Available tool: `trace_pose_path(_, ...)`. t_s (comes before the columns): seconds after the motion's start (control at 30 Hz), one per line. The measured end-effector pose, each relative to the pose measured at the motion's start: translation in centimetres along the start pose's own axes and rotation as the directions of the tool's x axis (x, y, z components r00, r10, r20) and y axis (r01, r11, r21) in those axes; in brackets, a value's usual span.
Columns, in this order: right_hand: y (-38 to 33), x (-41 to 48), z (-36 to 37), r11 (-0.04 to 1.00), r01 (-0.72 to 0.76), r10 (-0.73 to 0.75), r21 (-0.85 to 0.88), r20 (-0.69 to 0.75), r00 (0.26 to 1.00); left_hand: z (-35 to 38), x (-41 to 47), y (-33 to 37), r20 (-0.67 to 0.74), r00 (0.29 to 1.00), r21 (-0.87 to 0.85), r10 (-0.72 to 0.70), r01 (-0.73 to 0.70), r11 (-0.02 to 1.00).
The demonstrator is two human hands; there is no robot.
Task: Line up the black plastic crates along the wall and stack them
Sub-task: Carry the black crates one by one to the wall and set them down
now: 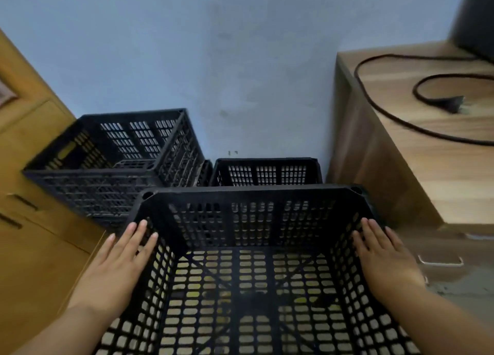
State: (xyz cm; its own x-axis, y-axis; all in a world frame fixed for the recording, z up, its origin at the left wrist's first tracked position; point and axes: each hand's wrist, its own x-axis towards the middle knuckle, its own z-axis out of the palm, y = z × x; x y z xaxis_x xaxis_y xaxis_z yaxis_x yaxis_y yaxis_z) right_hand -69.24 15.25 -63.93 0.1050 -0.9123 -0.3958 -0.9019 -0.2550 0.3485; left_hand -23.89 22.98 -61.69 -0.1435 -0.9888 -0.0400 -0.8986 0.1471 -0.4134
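A large black slotted crate (248,215) fills the lower middle of the head view, raised towards me. My left hand (120,264) lies flat on its left rim, fingers together. My right hand (385,258) lies flat on its right rim. Thumbs are hidden, so the hold is on the side walls. Behind it a lower black crate (267,171) stands against the blue wall. To the left a taller stack of black crates (107,162) stands beside a wooden cabinet.
A wooden cabinet (34,221) with dark handles stands at the left. A wooden desk (417,146) at the right carries a black cable with a plug (451,103). The blue wall (213,60) is straight ahead. Grey floor shows at the lower right.
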Motion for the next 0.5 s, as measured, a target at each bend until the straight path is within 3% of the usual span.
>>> trace_pose_path(0.1, 0.2, 3.3, -1.9, 1.0, -0.026, 0.026, 0.009, 0.003, 1.0, 0.6, 4.5, -1.7, -0.042, 0.999, 0.014, -0.017, 0.017, 1.0)
trace_pose_path(0.17, 0.5, 5.6, -3.0, 0.999, -0.042, 0.042, 0.02, 0.0, 0.999, 0.1, 7.2, -2.2, 0.002, 1.0, -0.009, 0.027, -0.027, 1.0)
trace_pose_path(0.23, 0.7, 7.7, -4.0, 0.997, -0.071, 0.071, 0.041, -0.016, 0.997, -0.6, 10.6, -3.1, -0.112, 0.994, 0.017, 0.015, -0.013, 1.0)
trace_pose_path(0.37, 1.6, 11.5, -6.8, 0.989, -0.129, 0.13, 0.073, -0.001, 0.992, 0.2, 16.7, -4.8, 0.056, 0.997, -0.012, -0.046, 0.047, 0.999)
trace_pose_path(0.4, 1.9, 12.7, -7.5, 0.988, -0.132, 0.133, 0.078, -0.007, 0.991, 0.7, 18.2, -5.3, 0.042, 0.998, 0.003, -0.04, 0.04, 0.999)
trace_pose_path(0.47, 2.7, 15.3, -8.6, 0.986, -0.145, 0.147, 0.08, -0.017, 0.989, 0.7, 21.7, -5.3, -0.128, 0.992, -0.059, -0.001, -0.006, 0.998)
trace_pose_path(0.5, 3.0, 16.6, -9.3, 0.984, -0.16, 0.161, 0.077, -0.011, 0.987, 1.0, 23.6, -5.4, -0.108, 0.994, -0.077, 0.021, -0.029, 0.997)
